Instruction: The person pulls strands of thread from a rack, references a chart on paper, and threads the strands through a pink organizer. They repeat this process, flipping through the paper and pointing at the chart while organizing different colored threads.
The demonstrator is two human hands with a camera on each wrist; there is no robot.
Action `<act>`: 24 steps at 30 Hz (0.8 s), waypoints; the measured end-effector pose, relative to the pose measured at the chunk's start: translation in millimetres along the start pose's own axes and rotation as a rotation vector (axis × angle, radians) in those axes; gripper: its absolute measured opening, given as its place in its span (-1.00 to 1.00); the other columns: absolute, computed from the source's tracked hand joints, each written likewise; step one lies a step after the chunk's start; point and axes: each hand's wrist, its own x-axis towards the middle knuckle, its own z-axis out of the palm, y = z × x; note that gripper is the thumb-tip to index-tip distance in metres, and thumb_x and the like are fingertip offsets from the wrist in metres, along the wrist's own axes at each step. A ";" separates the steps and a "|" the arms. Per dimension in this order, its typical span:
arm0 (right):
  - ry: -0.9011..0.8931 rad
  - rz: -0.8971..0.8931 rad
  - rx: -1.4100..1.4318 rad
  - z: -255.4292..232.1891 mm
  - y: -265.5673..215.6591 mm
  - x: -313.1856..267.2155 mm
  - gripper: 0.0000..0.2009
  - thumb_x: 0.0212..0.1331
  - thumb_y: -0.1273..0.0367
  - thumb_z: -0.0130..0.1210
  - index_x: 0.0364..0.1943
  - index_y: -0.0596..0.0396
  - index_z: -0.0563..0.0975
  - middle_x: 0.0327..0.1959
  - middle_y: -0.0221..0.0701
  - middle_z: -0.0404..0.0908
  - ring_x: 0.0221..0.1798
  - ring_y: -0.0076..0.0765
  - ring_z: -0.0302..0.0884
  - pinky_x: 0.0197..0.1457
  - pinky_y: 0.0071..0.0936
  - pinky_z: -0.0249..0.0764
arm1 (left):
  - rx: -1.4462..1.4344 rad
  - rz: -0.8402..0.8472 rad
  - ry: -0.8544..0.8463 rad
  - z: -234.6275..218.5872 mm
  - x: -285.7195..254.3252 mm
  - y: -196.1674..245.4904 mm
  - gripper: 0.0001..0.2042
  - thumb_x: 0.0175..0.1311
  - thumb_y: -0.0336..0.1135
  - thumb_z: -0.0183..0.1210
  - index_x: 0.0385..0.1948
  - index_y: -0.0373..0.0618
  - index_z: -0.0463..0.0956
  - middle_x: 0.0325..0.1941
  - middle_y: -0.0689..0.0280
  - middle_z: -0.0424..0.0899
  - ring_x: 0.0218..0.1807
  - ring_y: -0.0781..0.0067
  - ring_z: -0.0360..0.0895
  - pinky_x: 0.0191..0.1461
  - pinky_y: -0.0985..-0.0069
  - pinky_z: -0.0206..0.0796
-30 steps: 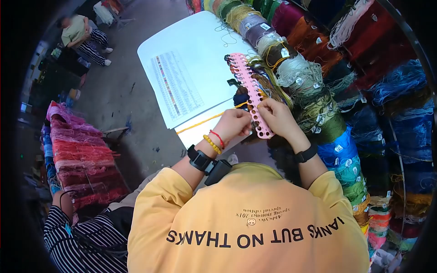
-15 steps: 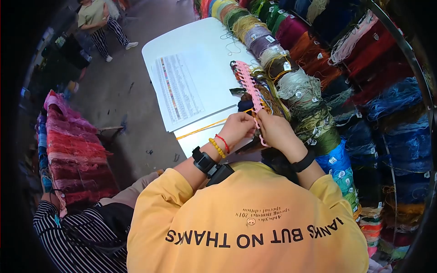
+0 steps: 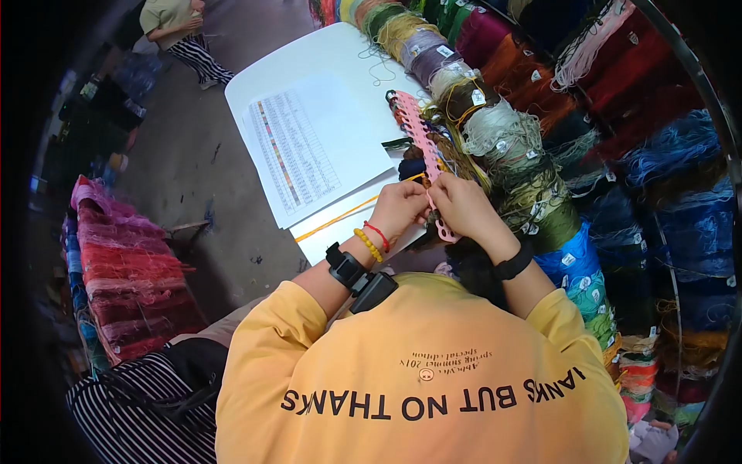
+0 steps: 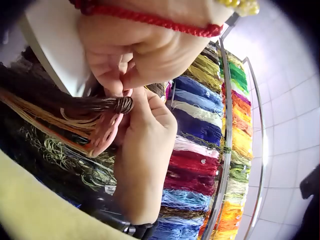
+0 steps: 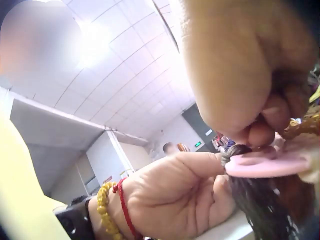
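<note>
In the head view a long pink holed card [image 3: 420,135] carries skeins of several colours. The left hand [image 3: 402,210] pinches by its lower part, at a dark thread; the right hand [image 3: 467,207] grips the card's edge beside it. The left wrist view shows dark brown thread [image 4: 75,102] looped in a tight knot at the card [image 4: 106,131], with left fingertips [image 4: 116,86] just above and the right hand [image 4: 145,150] behind. In the right wrist view the left thumb meets the dark loop [image 5: 235,151] at the card's end [image 5: 267,166].
White board [image 3: 332,62] with a printed colour chart [image 3: 290,155] lies beyond the hands; an orange strand [image 3: 336,219] crosses its lower part. Racks of coloured thread stand at right [image 3: 556,216] and left [image 3: 127,263]. One person [image 3: 174,27] is at upper left, another [image 3: 139,410] at lower left.
The card, edge-on half a second ago, shows more of its face. Both hands stay close together on it. The person at upper left has shifted place.
</note>
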 end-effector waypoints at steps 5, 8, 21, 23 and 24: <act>-0.201 0.096 0.218 -12.4 7.4 -4.2 -0.80 0.06 0.34 0.18 -0.33 0.16 0.47 -0.69 -0.39 0.47 -0.65 -0.53 0.38 -0.56 -0.48 0.28 | 0.628 0.167 0.070 -31.3 -3.2 9.3 -0.89 0.07 -0.43 0.10 -0.50 -0.30 0.51 -0.62 0.23 0.62 -0.54 0.49 0.62 -0.41 0.57 0.45; -0.254 0.117 0.180 -14.3 6.3 -6.8 -0.77 0.03 0.32 0.20 -0.32 0.15 0.47 -0.69 -0.41 0.47 -0.65 -0.55 0.37 -0.57 -0.50 0.25 | 0.447 -0.001 0.039 -52.5 -11.7 15.7 -0.88 0.08 -0.43 0.09 -0.46 -0.30 0.51 -0.59 0.24 0.62 -0.52 0.50 0.61 -0.39 0.60 0.45; -0.254 0.141 0.065 -14.0 -1.4 -13.9 -0.75 0.08 0.21 0.15 -0.28 0.07 0.49 -0.47 -0.12 0.59 -0.35 0.03 0.57 -0.26 -0.16 0.43 | 0.137 -0.074 -0.135 -50.6 -24.8 28.8 -0.83 0.20 -0.33 0.16 -0.32 -0.26 0.53 -0.41 0.33 0.61 -0.45 0.61 0.50 -0.37 0.65 0.35; -0.187 0.078 0.041 -5.4 8.8 -16.3 -0.75 0.09 0.21 0.14 -0.28 0.07 0.49 -0.48 -0.12 0.59 -0.34 0.06 0.57 -0.26 -0.13 0.42 | -0.286 -0.076 -0.262 -56.8 -35.1 41.2 -0.85 0.26 -0.34 0.13 -0.28 -0.23 0.52 -0.34 0.31 0.60 -0.41 0.62 0.48 -0.33 0.66 0.33; -0.148 0.034 0.025 -5.0 12.5 -15.2 -0.76 0.09 0.21 0.14 -0.28 0.07 0.49 -0.48 -0.12 0.59 -0.34 0.07 0.56 -0.26 -0.11 0.42 | -0.458 -0.063 -0.401 -63.2 -35.0 40.1 -0.85 0.32 -0.34 0.05 -0.22 -0.20 0.50 -0.29 0.30 0.57 -0.37 0.62 0.46 -0.29 0.68 0.32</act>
